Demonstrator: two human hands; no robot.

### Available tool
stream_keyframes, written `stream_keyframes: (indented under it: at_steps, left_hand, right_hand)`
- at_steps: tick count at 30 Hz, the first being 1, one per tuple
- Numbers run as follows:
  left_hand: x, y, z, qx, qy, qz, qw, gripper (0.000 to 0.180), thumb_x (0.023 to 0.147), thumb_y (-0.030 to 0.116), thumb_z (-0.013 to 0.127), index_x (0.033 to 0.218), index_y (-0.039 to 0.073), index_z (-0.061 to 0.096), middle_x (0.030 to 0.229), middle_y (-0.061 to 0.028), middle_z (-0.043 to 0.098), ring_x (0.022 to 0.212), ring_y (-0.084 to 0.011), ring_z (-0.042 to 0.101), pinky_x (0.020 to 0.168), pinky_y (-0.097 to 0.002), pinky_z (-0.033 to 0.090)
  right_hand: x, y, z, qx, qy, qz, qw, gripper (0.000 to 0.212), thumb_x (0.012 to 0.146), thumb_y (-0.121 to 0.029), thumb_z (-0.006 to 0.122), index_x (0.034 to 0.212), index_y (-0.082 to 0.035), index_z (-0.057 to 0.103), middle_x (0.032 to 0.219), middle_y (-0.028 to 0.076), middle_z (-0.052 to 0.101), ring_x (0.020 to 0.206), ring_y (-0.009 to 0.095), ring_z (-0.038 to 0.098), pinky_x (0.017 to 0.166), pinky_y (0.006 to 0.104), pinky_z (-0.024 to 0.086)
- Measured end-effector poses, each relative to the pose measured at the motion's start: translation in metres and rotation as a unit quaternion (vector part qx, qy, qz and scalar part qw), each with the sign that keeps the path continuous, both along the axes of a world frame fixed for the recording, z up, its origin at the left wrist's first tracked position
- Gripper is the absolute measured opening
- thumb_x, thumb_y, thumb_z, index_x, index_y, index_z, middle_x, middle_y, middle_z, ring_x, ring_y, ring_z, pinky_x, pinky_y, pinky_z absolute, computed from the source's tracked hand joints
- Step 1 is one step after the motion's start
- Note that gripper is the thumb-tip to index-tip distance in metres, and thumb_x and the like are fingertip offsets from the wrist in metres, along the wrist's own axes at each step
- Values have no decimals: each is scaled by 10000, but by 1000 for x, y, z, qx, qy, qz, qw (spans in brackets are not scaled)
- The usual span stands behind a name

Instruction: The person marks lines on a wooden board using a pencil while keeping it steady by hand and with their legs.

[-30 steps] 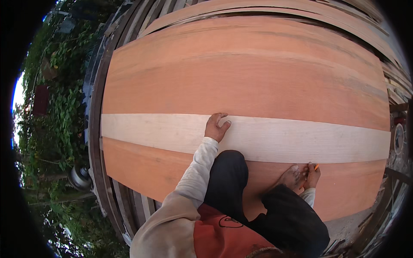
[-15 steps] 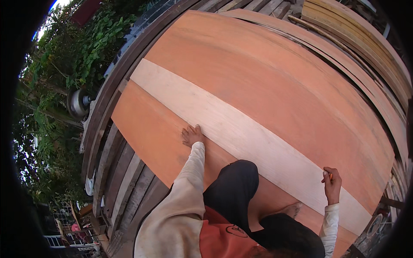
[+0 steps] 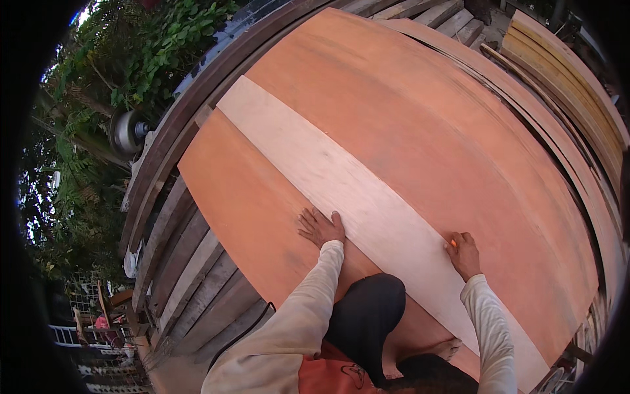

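A long pale plywood strip [image 3: 367, 197] lies diagonally across a large reddish-orange plywood sheet [image 3: 420, 131]. My left hand [image 3: 321, 227] is pressed flat with its fingers spread at the strip's near edge. Its thumb rests on the strip and its other fingers on the sheet. At the strip's far edge, my right hand [image 3: 466, 255] has its fingers closed round a slim orange pencil [image 3: 453, 243]. Only a short bit of the pencil shows; the rest is hidden in the hand. My bare foot [image 3: 447, 349] rests near the strip's near edge.
Dark timber planks [image 3: 197, 289] are stacked under and left of the sheet. Yellowish boards [image 3: 558, 65] are piled at the far right. Green foliage [image 3: 157, 59] and a round metal object [image 3: 126, 133] stand at the left. A dark cable [image 3: 246, 331] runs beside my left arm.
My right hand has moved left along the strip's far edge with the pencil. My left hand stays flat at the near edge, and the whole view has shifted somewhat.
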State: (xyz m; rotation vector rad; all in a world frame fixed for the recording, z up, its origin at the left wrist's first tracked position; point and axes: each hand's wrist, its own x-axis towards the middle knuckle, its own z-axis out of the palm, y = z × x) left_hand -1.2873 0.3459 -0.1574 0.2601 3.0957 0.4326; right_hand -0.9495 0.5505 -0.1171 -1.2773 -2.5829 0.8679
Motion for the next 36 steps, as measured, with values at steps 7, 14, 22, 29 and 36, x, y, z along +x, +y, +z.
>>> stream_keyframes:
  at_steps: [7, 14, 22, 29, 36]
  left_hand:
    - [-2, -8, -3, 23, 14, 1, 1000, 837, 926, 504, 511, 1563, 3, 303, 1666, -202, 196, 1555, -407, 31, 1201, -651, -57]
    - [-3, -11, 4, 41, -15, -9, 999, 824, 923, 509, 518, 1559, 14, 343, 1686, -41, 222, 1556, -408, 11, 1196, -651, -87]
    - [-4, -17, 0, 30, -33, -36, 998, 761, 954, 500, 465, 1541, 22, 392, 1699, -3, 187, 1557, -409, -9, 1188, -655, -110]
    - [-4, -16, 2, 53, -25, -45, 997, 749, 954, 494, 471, 1532, 21, 410, 1693, -4, 212, 1555, -415, -7, 1185, -661, -106]
    - [-5, -18, -5, -2, -25, -54, 998, 765, 936, 482, 496, 1554, 48, 374, 1686, -26, 232, 1545, -443, 15, 1181, -684, -65]
  right_hand:
    - [-35, 0, -18, -26, -54, 6, 998, 352, 858, -259, 727, 1131, -55, 636, 1182, 140, 609, 1133, 338, 575, 902, 465, 513]
    - [-39, 21, -35, -100, 1, 26, 995, 295, 810, -253, 774, 1000, -55, 666, 1079, 121, 679, 1052, 326, 639, 872, 434, 516]
    - [-31, 30, -60, -232, 80, -87, 966, 247, 782, -188, 801, 961, -52, 700, 981, 87, 718, 944, 224, 677, 863, 357, 514]
    - [-32, 32, -57, -262, 156, -80, 949, 193, 805, -100, 801, 920, -11, 674, 868, 6, 639, 804, 111, 569, 732, 270, 477]
    - [-42, 29, -44, -298, 177, -112, 931, 184, 801, -127, 799, 897, -9, 694, 803, 10, 643, 750, 117, 559, 699, 281, 465]
